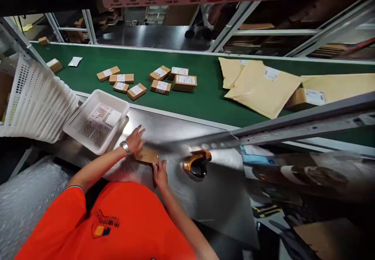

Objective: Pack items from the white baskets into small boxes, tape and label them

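A small flat brown cardboard box point(147, 155) lies on the metal worktop point(216, 197) in front of me. My left hand point(135, 139), with a watch at the wrist, is at the box's left end, its fingers stretched out and spread. At the opposite end, my right hand point(160, 174) grips the corner of the box between thumb and fingers. To the right of the box rests an orange and black object that looks like a tape dispenser point(198, 164). Left of my hands, a white plastic basket point(99, 121) holds a small white item.
Beyond the worktop runs a green conveyor belt point(208, 109) carrying several labelled small boxes point(185, 83) and padded envelopes point(265, 88). Stacked white baskets point(38, 99) stand at left, above a bubble wrap roll point(32, 201). A metal rail point(304, 125) crosses at right.
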Demonstrator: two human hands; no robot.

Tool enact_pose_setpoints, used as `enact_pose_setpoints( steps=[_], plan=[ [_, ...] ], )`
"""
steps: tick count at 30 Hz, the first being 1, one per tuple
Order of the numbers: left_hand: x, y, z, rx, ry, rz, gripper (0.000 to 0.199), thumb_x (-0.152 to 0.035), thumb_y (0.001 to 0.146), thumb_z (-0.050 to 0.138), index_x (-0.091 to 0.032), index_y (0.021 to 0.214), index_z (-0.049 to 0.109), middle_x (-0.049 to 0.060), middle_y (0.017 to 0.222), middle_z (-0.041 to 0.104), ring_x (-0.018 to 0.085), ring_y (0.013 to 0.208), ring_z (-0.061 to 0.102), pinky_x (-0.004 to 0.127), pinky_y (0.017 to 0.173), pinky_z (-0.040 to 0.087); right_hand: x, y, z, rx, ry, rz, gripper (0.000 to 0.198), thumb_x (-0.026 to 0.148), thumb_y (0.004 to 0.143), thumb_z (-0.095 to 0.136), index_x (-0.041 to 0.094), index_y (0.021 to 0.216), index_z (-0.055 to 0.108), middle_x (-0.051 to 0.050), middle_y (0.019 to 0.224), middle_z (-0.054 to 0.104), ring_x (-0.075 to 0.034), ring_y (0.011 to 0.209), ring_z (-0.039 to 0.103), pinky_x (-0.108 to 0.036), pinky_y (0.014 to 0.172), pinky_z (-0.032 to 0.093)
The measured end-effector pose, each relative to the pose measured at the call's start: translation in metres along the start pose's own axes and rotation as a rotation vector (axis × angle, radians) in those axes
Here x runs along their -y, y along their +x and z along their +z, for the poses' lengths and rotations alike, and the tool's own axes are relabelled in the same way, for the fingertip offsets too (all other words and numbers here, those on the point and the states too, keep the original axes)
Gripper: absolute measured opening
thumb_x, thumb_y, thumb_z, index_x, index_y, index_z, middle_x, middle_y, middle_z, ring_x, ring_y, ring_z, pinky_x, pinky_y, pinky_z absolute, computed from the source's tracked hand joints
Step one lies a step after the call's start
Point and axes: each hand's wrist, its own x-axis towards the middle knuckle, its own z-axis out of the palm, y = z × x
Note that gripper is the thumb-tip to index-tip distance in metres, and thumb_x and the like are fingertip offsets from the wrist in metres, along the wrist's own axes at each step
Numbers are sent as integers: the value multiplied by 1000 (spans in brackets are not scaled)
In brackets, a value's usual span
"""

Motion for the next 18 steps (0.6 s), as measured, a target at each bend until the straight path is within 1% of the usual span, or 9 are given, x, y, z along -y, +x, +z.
enact_pose_setpoints(
  steps=[1,3,5,7,9,11,12,15,18],
  plan=[
    [12,11,-23,-88,-10,-35,64,-26,104,69,-16,166,57,24,178,49,37,168,47,58,139,44,-1,1,-1,-2,22,30,114,99,94,30,12,159,66,-32,177,49,-49,166,48,-64,126,50],
    [39,31,-69,-184,32,-203,51,-21,106,64,-16,156,65,23,163,63,32,157,58,53,137,46,-3,3,-2,-12,89,69,111,102,89,39,15,148,73,-29,174,54,-50,171,38,-67,133,42],
    [64,45,-108,-193,88,-360,43,-19,107,63,-12,149,70,24,150,71,34,147,64,55,133,47,-6,6,-4,-33,94,60,105,104,85,45,18,135,79,-27,170,58,-51,174,30,-70,138,33],
    [83,50,-131,-157,132,-469,37,-26,106,71,-7,137,74,28,139,74,39,144,64,58,129,48,-6,8,-6,-51,63,69,102,105,84,47,18,126,81,-28,173,55,-51,176,25,-71,141,27],
    [94,48,-141,-91,184,-563,42,-40,101,82,-5,123,76,31,132,75,44,144,63,59,123,50,-3,6,-6,-74,28,104,104,104,84,48,16,130,80,-28,179,48,-52,177,22,-69,142,24],
    [101,42,-142,-31,230,-616,49,-51,97,86,-5,110,74,32,127,75,47,140,63,57,116,53,3,4,-4,-98,8,134,105,99,88,48,15,145,74,-27,183,43,-50,178,20,-70,142,25],
    [105,39,-141,-8,247,-627,48,-52,96,86,-6,104,73,31,124,75,46,137,64,56,112,55,7,3,-3,-105,2,139,104,96,90,48,15,151,71,-26,184,42,-49,179,20,-70,142,25],
    [119,35,-140,4,279,-612,33,-40,92,87,-14,89,67,20,112,74,41,128,67,51,106,58,18,6,1,-91,-4,130,99,89,95,48,17,161,66,-23,182,46,-46,179,22,-68,142,27],
    [129,35,-141,-108,199,-607,34,-32,88,85,-21,75,56,8,90,67,35,116,69,45,104,58,30,14,-1,-72,6,124,94,88,95,50,22,161,67,-21,180,51,-46,178,26,-68,142,28]
  ],
)
